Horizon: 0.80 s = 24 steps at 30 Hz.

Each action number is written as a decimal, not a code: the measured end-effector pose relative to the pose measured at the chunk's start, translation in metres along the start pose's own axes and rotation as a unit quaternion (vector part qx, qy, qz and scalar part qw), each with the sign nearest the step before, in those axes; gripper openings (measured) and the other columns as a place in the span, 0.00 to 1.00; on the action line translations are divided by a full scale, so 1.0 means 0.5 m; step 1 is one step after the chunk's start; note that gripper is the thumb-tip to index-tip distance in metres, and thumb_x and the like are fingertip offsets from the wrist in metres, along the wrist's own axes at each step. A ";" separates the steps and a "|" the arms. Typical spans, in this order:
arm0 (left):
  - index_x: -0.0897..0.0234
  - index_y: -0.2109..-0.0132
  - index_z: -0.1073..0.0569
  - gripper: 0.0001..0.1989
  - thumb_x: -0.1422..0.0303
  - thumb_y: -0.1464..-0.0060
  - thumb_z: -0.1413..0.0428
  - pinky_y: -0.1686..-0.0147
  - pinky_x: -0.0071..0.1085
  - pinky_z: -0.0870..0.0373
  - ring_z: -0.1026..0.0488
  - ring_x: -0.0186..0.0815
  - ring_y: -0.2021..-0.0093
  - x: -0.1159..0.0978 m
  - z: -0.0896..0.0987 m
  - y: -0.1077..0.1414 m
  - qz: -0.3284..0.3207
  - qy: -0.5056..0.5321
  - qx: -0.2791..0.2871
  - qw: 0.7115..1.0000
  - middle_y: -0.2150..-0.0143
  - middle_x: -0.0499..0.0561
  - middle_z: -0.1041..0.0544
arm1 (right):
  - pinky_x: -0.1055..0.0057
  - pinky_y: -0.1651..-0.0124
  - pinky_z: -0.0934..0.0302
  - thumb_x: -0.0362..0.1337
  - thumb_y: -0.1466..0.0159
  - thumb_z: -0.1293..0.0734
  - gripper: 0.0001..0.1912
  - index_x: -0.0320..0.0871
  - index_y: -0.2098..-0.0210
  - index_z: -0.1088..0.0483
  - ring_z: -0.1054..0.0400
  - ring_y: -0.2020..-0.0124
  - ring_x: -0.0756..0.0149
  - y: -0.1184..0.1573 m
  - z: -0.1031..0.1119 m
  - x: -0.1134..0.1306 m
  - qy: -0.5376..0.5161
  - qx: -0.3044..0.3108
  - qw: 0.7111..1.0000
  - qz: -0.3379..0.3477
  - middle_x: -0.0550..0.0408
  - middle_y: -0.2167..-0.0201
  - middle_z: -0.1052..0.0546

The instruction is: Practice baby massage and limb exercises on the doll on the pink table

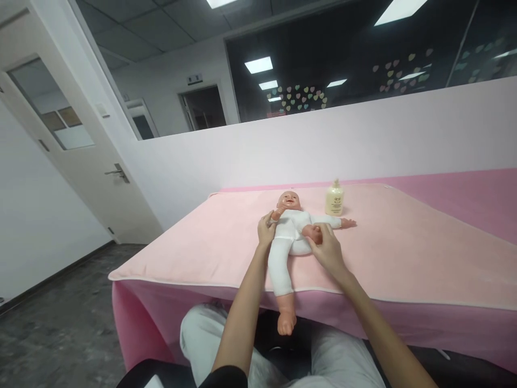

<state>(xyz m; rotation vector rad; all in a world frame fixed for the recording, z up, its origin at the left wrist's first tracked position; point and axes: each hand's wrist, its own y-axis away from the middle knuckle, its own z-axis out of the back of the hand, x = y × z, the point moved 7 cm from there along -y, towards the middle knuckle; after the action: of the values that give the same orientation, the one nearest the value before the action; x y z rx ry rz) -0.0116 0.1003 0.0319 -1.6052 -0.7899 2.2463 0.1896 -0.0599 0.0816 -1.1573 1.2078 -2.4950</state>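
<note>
A baby doll (293, 223) in white clothing lies on its back, head away from me. My left hand (266, 228) is closed around the doll's hand (278, 213) beside its chest; some of my fingers are hidden. With its fingers wrapped round the doll's bent-up foot (310, 233), my right hand (328, 249) is above the doll's hip. The doll's other leg (280, 269) is stretched toward me, its bare foot (286, 321) sticking out past the table edge. The doll's other arm points out to the right, palm showing.
A pale yellow pump bottle (334, 200) stands just beyond the doll's outstretched arm. Beneath the doll, a light pink blanket (194, 242) covers the table over a darker pink cloth (139, 312). A white wall with a window rises behind the table. To the left is a closed door (92, 156).
</note>
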 end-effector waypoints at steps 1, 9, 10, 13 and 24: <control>0.61 0.45 0.28 0.25 0.75 0.52 0.46 0.46 0.35 0.32 0.28 0.40 0.47 0.017 0.007 -0.004 0.034 0.034 -0.026 0.998 0.46 0.53 0.25 | 0.66 0.62 0.35 0.37 0.41 0.37 0.08 0.44 0.61 0.35 0.30 0.62 0.60 0.032 0.013 0.002 0.000 -0.015 1.000 0.003 0.52 0.63 0.28; 0.60 0.38 0.39 0.28 0.63 0.45 0.47 0.50 0.34 0.31 0.27 0.40 0.47 0.083 0.067 0.018 0.241 0.051 -0.233 0.941 0.45 0.56 0.26 | 0.71 0.60 0.35 0.34 0.37 0.36 0.09 0.45 0.57 0.35 0.30 0.61 0.65 0.241 0.128 0.073 0.033 -0.068 0.995 0.058 0.52 0.60 0.28; 0.59 0.37 0.40 0.29 0.64 0.45 0.47 0.49 0.34 0.31 0.27 0.40 0.47 0.067 0.065 0.017 0.211 0.042 -0.224 0.951 0.44 0.56 0.27 | 0.70 0.58 0.35 0.34 0.38 0.35 0.10 0.45 0.56 0.35 0.30 0.60 0.64 0.217 0.137 0.077 0.024 -0.091 0.994 0.057 0.52 0.61 0.28; 0.58 0.37 0.38 0.29 0.70 0.46 0.48 0.47 0.34 0.32 0.29 0.39 0.46 0.002 0.043 0.013 0.070 -0.021 -0.145 0.987 0.43 0.54 0.28 | 0.69 0.58 0.36 0.35 0.39 0.34 0.12 0.45 0.56 0.35 0.31 0.60 0.63 0.103 0.117 0.074 0.008 -0.106 0.993 0.055 0.53 0.62 0.29; 0.60 0.44 0.27 0.27 0.78 0.52 0.49 0.43 0.38 0.36 0.31 0.40 0.46 -0.041 -0.010 0.021 -0.049 -0.137 0.019 0.989 0.47 0.54 0.25 | 0.70 0.72 0.41 0.35 0.38 0.39 0.09 0.42 0.57 0.35 0.34 0.68 0.63 0.009 -0.064 0.027 0.132 0.061 0.989 0.038 0.50 0.62 0.33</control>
<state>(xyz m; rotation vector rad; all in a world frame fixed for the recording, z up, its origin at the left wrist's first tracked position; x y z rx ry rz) 0.0011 0.0826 0.0405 -1.2281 -0.8646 2.4240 0.1571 -0.0490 0.0737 -0.7551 1.1135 -2.6840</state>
